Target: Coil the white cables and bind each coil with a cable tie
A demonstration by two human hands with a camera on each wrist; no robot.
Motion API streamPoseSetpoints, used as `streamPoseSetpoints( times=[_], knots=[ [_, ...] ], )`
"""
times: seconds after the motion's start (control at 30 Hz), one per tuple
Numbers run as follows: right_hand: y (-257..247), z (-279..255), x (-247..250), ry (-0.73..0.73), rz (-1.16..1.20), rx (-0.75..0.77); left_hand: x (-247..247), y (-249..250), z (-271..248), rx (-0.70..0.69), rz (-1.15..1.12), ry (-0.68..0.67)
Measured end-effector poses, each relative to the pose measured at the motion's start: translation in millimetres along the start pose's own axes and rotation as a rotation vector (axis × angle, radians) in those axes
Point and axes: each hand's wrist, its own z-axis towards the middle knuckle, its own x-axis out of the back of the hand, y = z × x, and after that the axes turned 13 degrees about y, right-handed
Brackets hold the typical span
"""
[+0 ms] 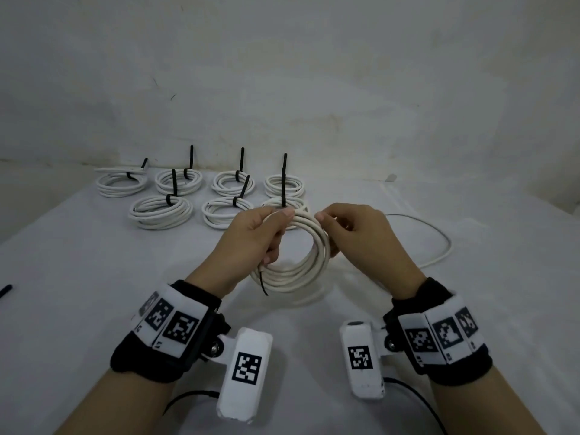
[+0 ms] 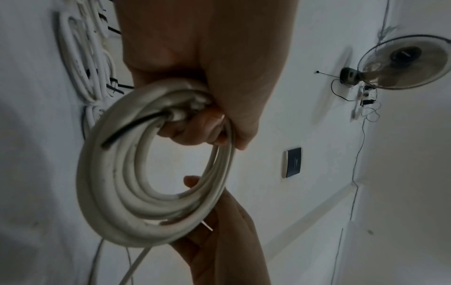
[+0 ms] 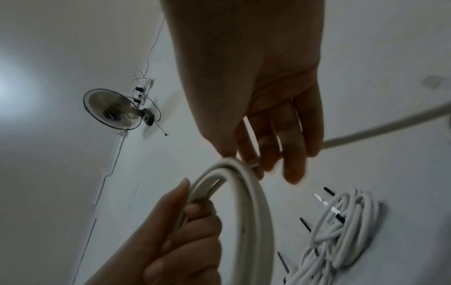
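A white cable coil [image 1: 293, 274] is held upright above the white table [image 1: 94, 293]. My left hand [image 1: 271, 233] grips the coil's upper left side, fingers curled through the ring, together with a black cable tie [image 1: 263, 285] whose end hangs below. My right hand [image 1: 329, 229] pinches the cable at the coil's upper right. The loose cable tail [image 1: 441, 238] runs off to the right on the table. The left wrist view shows the left hand [image 2: 202, 125], coil [image 2: 105, 192] and black tie [image 2: 127, 132]. The right wrist view shows the right hand [image 3: 266, 154] on the coil [image 3: 251, 194].
Several bound coils [image 1: 160, 211] with upright black ties lie in two rows at the back of the table, just beyond my hands. A loose black tie [image 1: 5, 291] lies at the left edge. The wall [image 1: 282, 89] stands close behind.
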Motion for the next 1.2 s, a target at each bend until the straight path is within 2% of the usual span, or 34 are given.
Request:
streamPoseSetpoints(
  times=[0.1, 0.2, 0.27, 0.33, 0.43, 0.53, 0.63, 0.7, 0.77, 0.93, 1.1, 1.13, 1.2],
  knots=[
    [5, 5, 2, 0.031, -0.067, 0.02, -1, 1, -2, 0.035, -0.021, -0.041],
    [4, 6, 2, 0.036, 0.106, -0.035, -3, -3, -3, 0.047, 0.017, -0.081],
    [-1, 6, -1, 0.019, 0.279, -0.105, -4, -3, -3, 0.038, 0.019, -0.066],
    [-4, 4, -4, 0.028, 0.38, -0.102, -4, -1, -3, 0.017, -0.02, -0.033],
    [-6, 1, -8, 0.069, 0.371, -0.038, -4, 0, -3, 0.013, -0.15, 0.006],
    [-9, -1, -10, 0.108, 0.459, -0.057, -7, -2, -4, 0.058, -0.299, 0.029],
    [-10, -2, -8, 0.05, 0.536, -0.074, -7, 0, -3, 0.114, -0.472, 0.054],
    [-10, -4, -10, -0.009, 0.484, -0.017, -5, 2, -1, 0.142, -0.568, 0.051],
    [-8, -5, -15, 0.006, 0.403, 0.074, -4, 3, 0, 0.172, -0.587, 0.039],
    [0, -2, -19, 0.135, 0.296, 0.128, 4, 4, -1, 0.266, -0.518, -0.128],
    [-3, -4, -18, 0.137, 0.315, 0.141, 14, 0, 2, 0.323, -0.689, -0.395],
    [-5, -4, -18, 0.142, 0.316, 0.145, 13, -1, 2, 0.326, -0.734, -0.428],
    [-8, -4, -16, 0.138, 0.323, 0.118, 10, -3, 2, 0.324, -0.776, -0.41]
  ],
)
